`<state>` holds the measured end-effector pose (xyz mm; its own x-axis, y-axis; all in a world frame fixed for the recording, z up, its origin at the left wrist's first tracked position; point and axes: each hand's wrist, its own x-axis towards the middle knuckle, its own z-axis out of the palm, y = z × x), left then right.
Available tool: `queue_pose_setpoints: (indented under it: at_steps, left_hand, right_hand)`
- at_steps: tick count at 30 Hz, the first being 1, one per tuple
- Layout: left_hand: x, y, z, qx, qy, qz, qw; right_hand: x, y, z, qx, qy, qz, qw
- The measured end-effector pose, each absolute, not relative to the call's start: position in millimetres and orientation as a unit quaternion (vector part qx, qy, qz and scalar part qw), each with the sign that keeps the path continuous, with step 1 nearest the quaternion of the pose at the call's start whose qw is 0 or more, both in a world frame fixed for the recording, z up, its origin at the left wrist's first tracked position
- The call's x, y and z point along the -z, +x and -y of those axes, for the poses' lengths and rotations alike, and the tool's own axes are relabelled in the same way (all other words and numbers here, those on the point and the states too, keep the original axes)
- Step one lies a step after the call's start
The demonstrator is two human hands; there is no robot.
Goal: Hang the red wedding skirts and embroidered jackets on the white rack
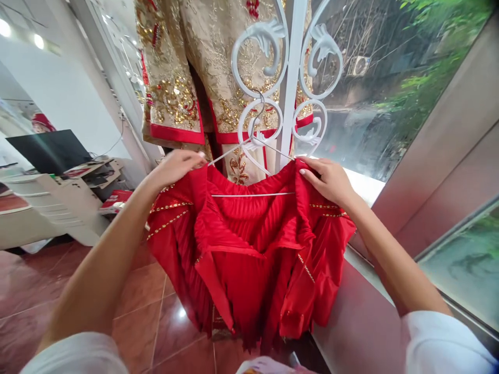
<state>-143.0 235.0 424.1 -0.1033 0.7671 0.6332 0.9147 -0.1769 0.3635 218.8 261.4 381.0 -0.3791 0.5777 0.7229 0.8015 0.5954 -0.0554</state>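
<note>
A red pleated top (241,280) with gold beaded trim hangs on a thin wire hanger (230,153), its neckline wide and facing me. The hanger's hook is up against the white scrolled metalwork (286,78). My left hand (177,169) is closed at the top's left shoulder, fingers together near the hanger's arm; its thumb is mostly hidden. At the other shoulder, my right hand (329,179) pinches the fabric between thumb and fingers. The hanger's straight lower bar crosses inside the neckline. Below, the front panels fall loosely open.
Behind the metalwork hangs a cream and gold embroidered garment (175,98) with red hems. A large window (362,130) is on the right, with a low ledge (351,311) beneath it. To the left stand a white desk (50,202) and a dark monitor (49,150). Reddish tiles (136,296) cover the floor.
</note>
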Motion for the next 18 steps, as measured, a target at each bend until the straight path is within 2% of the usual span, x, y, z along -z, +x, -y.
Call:
queue_pose_setpoints:
  at_steps: [2, 4, 5, 7, 10, 12, 14, 16, 18]
  left_hand:
    - [-404, -135, -202, 0.42, -0.582, 0.656, 0.236]
    - [-371, -123, -165, 0.397, -0.497, 0.71, 0.302]
    - [-352, -116, -148, 0.364, -0.485, 0.741, 0.289]
    - [-313, -104, -124, 0.313, -0.501, 0.78, 0.205]
    - [-283, -91, -113, 0.327, -0.554, 0.762, 0.071]
    - [-293, -83, -115, 0.382, -0.577, 0.72, 0.053]
    - [-318, -72, -125, 0.439, -0.586, 0.675, 0.095]
    - [-343, -58, -142, 0.468, -0.581, 0.647, 0.153]
    - [-354, -45, -165, 0.453, -0.592, 0.644, 0.173]
  right_hand:
    - [-362, 217, -232, 0.218, -0.484, 0.722, 0.443]
    - [-332, 212, -197, 0.229, -0.556, 0.621, 0.502]
    - [-315, 208, -181, 0.2, -0.586, 0.605, 0.501]
    - [-283, 199, -155, 0.114, -0.625, 0.631, 0.445]
    - [-259, 184, -142, -0.003, -0.615, 0.701, 0.36]
    - [-268, 173, -146, -0.072, -0.566, 0.731, 0.375]
    - [-291, 157, -155, -0.119, -0.5, 0.739, 0.435]
    - [-315, 138, -167, -0.118, -0.446, 0.734, 0.498]
    - [-330, 116, -182, -0.082, -0.432, 0.729, 0.524]
